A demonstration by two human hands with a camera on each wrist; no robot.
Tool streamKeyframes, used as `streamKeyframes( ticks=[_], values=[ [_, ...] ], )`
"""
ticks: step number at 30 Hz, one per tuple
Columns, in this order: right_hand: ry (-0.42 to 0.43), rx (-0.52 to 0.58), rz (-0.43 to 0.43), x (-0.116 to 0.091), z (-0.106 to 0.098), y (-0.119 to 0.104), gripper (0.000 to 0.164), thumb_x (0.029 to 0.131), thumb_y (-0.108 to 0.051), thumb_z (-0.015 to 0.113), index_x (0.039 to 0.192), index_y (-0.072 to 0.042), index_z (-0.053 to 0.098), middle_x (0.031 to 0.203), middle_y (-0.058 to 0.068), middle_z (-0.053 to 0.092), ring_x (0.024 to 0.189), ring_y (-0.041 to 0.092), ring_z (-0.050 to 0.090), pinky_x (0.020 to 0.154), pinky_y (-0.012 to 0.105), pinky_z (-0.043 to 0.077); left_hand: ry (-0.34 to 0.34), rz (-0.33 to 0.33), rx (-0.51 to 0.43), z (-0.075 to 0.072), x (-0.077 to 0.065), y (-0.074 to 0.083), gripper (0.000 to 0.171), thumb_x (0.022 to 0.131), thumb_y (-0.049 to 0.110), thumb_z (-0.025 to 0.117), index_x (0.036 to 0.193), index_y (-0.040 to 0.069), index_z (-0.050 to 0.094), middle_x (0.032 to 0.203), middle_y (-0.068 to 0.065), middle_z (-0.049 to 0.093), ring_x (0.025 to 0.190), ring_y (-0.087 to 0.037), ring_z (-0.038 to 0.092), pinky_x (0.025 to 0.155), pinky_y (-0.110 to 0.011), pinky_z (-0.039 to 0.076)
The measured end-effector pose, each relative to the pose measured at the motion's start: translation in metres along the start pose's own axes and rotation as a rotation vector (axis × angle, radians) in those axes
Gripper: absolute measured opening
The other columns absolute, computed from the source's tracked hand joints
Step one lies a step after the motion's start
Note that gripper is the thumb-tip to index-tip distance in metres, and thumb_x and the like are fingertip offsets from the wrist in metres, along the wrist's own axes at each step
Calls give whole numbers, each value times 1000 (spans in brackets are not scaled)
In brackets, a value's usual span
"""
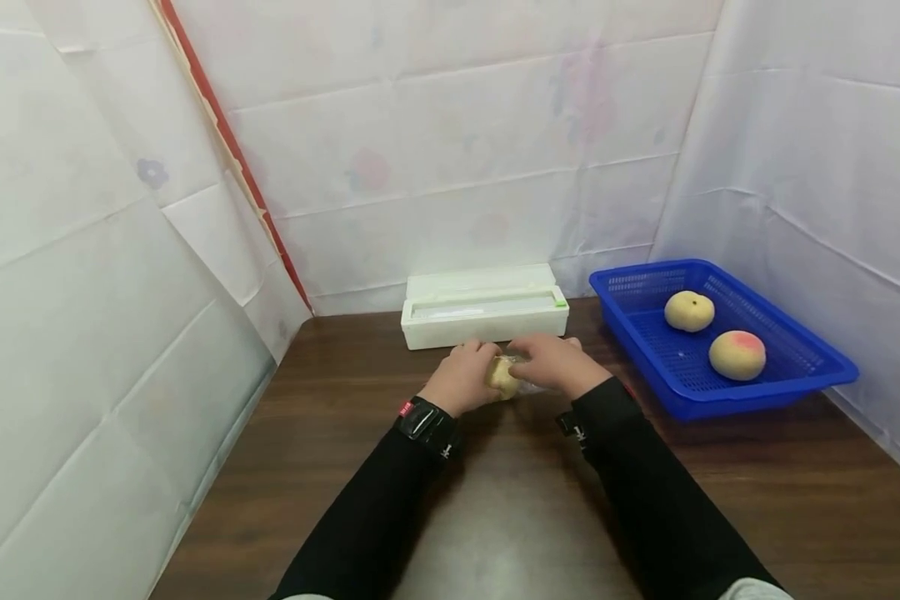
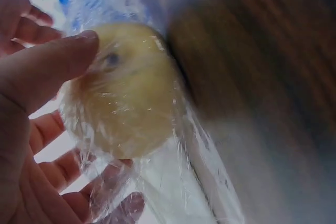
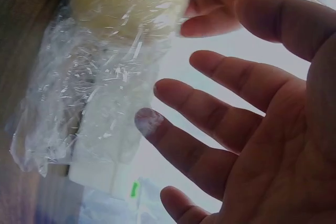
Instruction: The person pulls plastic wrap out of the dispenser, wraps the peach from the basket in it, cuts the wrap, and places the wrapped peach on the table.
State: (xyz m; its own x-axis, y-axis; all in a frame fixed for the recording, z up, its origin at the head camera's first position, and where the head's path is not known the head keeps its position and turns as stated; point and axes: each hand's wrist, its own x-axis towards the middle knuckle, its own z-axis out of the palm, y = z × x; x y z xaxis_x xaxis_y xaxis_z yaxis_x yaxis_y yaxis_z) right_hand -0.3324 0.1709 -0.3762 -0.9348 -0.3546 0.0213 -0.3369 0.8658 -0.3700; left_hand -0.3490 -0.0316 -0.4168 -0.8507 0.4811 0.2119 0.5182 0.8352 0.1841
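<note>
A pale yellow peach (image 1: 503, 379) sits low over the table, with clear cling film (image 3: 113, 82) around it. The film is loose and crumpled on either side of the fruit. My left hand (image 1: 461, 380) holds the wrapped peach, its thumb (image 2: 79, 51) pressing near the dark stem spot and its fingers curled behind. Just to the right, my right hand (image 1: 557, 364) is beside the loose film, its fingers (image 3: 205, 103) spread and lightly bent with nothing pinched between them. Whether a fingertip touches the film I cannot tell.
A white cling film box (image 1: 487, 323) with its lid up stands behind the hands. A blue basket (image 1: 667, 379) at the right holds a pale peach (image 1: 689, 311) and a pink-tipped peach (image 1: 737, 355). Sheeted walls (image 1: 487, 150) border the brown table (image 1: 330, 467).
</note>
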Motion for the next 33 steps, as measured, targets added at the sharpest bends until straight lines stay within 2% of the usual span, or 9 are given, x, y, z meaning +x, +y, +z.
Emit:
streamKeyframes(
  ticks=[3, 7, 10, 13, 18, 24, 28, 31, 33],
  values=[
    [7, 6, 0, -4, -5, 0, 47, 104, -40, 62, 148, -22, 63, 149, 6, 66, 135, 33, 61, 103, 65, 35, -23, 3, 32, 1, 7, 1, 62, 82, 41, 90, 135, 21, 66, 121, -1, 64, 102, -20, 61, 80, -38, 55],
    [32, 22, -15, -5, -4, -1, 51, 104, -40, 63, 151, -19, 60, 151, 9, 63, 137, 34, 60, 105, 67, 35, -38, -5, 38, 1, 8, -9, 53, 80, 39, 88, 126, 22, 69, 107, 5, 66, 91, -15, 62, 71, -34, 53],
    [47, 58, -24, -6, -4, 3, 58, 104, -40, 63, 157, -16, 54, 156, 13, 59, 142, 37, 56, 110, 72, 34, -42, -30, -1, -3, 2, -15, 49, 77, 40, 85, 120, 23, 69, 100, 8, 65, 84, -14, 61, 68, -32, 50],
    [57, 103, -16, -10, -8, 9, 65, 105, -41, 62, 162, -15, 45, 161, 16, 53, 146, 40, 52, 115, 78, 29, -30, -42, -97, -13, -3, -16, 46, 77, 40, 84, 115, 24, 66, 96, 9, 66, 81, -14, 62, 67, -31, 50],
    [95, 195, -30, -15, -22, 14, 77, 105, -51, 61, 168, -15, 33, 163, 21, 48, 146, 44, 51, 118, 81, 25, 58, -8, -222, -31, -5, -11, 44, 79, 35, 83, 116, 20, 63, 99, 7, 65, 82, -13, 61, 68, -29, 53],
    [165, 409, -37, -20, -32, 15, 90, 100, -64, 64, 170, -23, 26, 170, 19, 36, 152, 44, 44, 113, 66, 46, 150, 91, -163, -50, -4, -4, 48, 79, 32, 87, 119, 20, 64, 107, 6, 64, 93, -11, 57, 79, -28, 53],
    [149, 459, -9, -23, -36, 14, 87, 99, -69, 60, 169, -26, 29, 164, 19, 43, 146, 44, 49, 107, 62, 51, 200, 165, -130, -57, -7, -1, 52, 78, 34, 87, 123, 20, 65, 116, 4, 65, 102, -13, 58, 87, -30, 53],
    [119, 454, 10, -25, -37, 13, 82, 100, -70, 58, 165, -24, 37, 157, 20, 50, 140, 43, 54, 105, 61, 51, 233, 180, -125, -61, -9, 2, 54, 79, 34, 86, 127, 20, 65, 122, 3, 65, 107, -15, 58, 91, -32, 53],
    [131, 445, 20, -26, -38, 12, 75, 101, -67, 60, 159, -22, 46, 150, 20, 56, 132, 41, 59, 100, 57, 53, 242, 181, -123, -63, -11, 3, 56, 79, 34, 86, 128, 19, 64, 123, 2, 64, 108, -17, 58, 91, -34, 53]
  ],
)
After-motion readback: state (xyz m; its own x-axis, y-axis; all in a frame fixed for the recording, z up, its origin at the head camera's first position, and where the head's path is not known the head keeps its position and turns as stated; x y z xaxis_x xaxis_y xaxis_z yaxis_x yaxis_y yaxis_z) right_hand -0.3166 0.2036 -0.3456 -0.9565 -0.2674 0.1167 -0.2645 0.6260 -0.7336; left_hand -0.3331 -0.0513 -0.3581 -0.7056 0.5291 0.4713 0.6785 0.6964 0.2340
